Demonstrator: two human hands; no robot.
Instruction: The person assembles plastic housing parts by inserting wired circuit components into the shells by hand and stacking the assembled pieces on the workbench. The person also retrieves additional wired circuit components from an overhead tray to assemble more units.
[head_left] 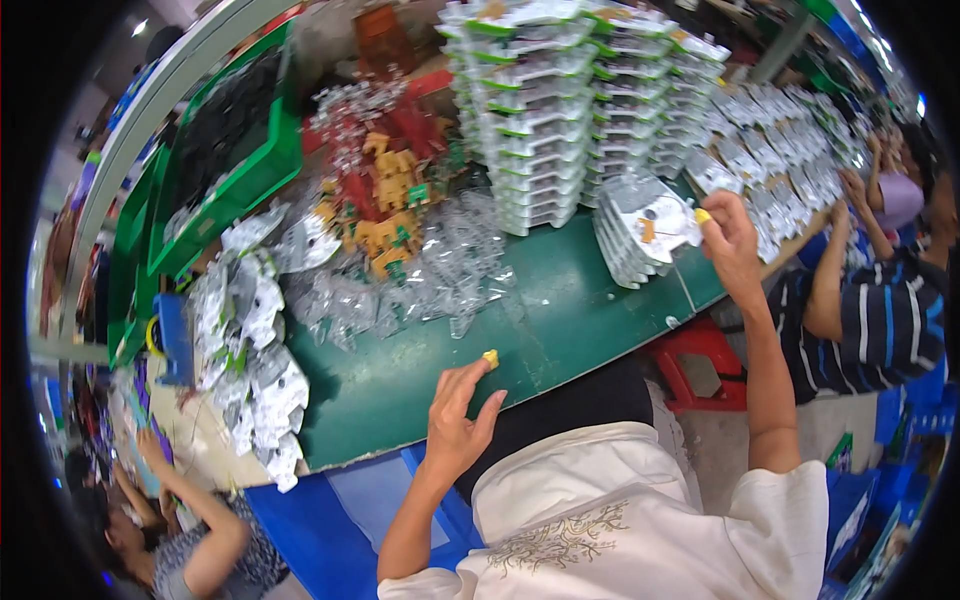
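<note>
My left hand (460, 418) is over the front edge of the green table, fingers apart and holding nothing. A yellow finger cover (490, 358) sits on one of its fingertips. My right hand (735, 245) has its fingers curled at the right edge of a white plastic part (640, 212), the top one in a short, slanted stack. That hand also has a yellow fingertip cover (702, 216). An orange-brown piece (648, 232) shows on the top part. The grip is small and slightly blurred.
Tall stacks of white-and-green parts (530, 130) stand behind. Tan pieces (395, 190) and clear plastic pieces (440, 265) lie on the green table (400, 385). White parts (255, 340) pile up at left, near a green crate (225, 180). A red stool (695, 365) and co-workers flank me.
</note>
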